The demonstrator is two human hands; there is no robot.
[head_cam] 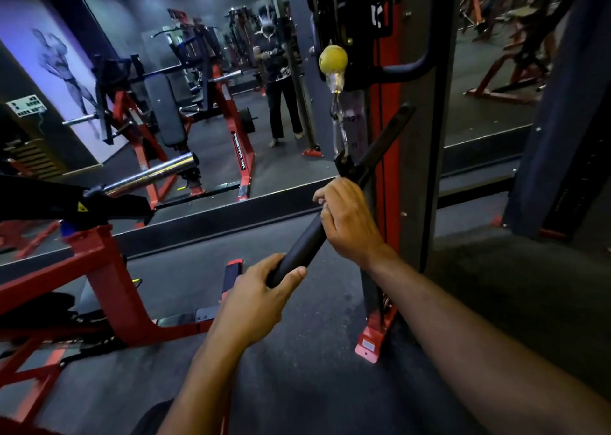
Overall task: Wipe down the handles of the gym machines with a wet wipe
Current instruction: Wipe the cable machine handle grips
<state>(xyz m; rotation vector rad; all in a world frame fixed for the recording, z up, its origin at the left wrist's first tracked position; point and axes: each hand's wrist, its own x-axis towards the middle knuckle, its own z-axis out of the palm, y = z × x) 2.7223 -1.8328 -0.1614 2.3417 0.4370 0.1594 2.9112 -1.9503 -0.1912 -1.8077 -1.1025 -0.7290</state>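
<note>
Left hand (256, 289) curling fingers around near end of black padded cable-machine bar (297, 253), steadying. Right hand (345, 218) wrapping mid-bar; wet wipe barely showing under fingers. Better sliding along full grip, rotating.

Dark rubber gym floor (297, 368) carrying the red foot plate (372, 343) of the cable machine upright, and the red steel frame (109, 289) of a plate-loaded machine standing at left.

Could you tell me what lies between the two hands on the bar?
Head view: only a bare stretch of the bar's black grip between left hand and right hand.
</note>
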